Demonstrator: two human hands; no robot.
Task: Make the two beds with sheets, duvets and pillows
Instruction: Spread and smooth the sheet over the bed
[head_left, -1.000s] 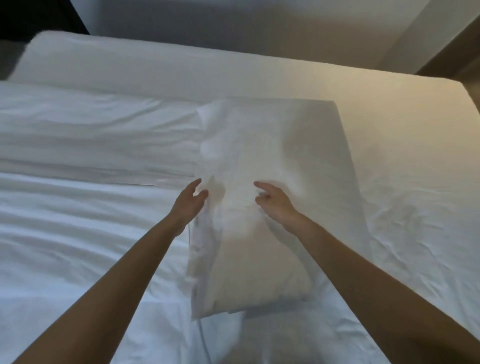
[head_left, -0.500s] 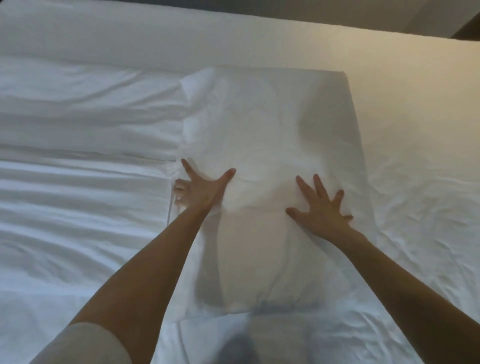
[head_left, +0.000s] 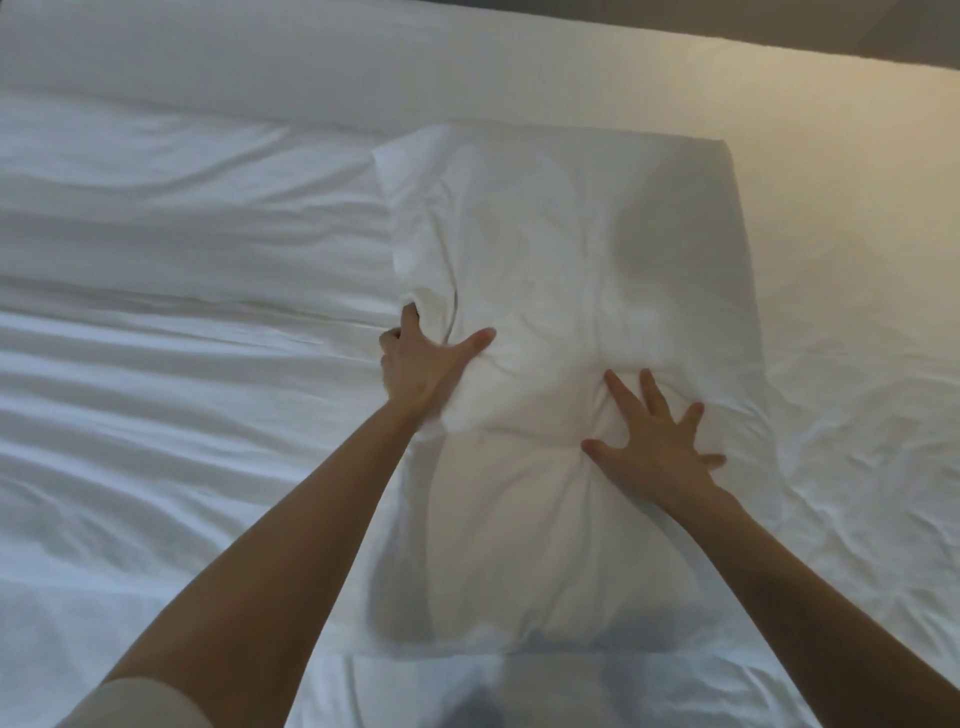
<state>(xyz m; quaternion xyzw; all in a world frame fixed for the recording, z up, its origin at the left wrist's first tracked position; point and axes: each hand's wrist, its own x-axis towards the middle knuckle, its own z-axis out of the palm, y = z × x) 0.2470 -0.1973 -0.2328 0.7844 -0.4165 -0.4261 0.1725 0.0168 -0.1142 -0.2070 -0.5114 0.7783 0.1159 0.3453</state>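
- The plump white rectangular pillow (head_left: 561, 249) lies lengthwise on the wrinkled white bedsheet (head_left: 857, 389). Looks light and squishy, and it dents wherever it's pressed.
- Left hand (head_left: 423, 364) clutches its left edge, fingers curled into the case. Right hand (head_left: 657, 441) is flat and splayed, pressing the middle.
- I'd grab the corners or side seams, since the middle just collapses.
- The rumpled white duvet (head_left: 182, 389) butts up against its left side.

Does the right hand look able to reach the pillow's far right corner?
Probably yes: the right hand lies flat on the pillow, with bare cloth all the way to that corner.
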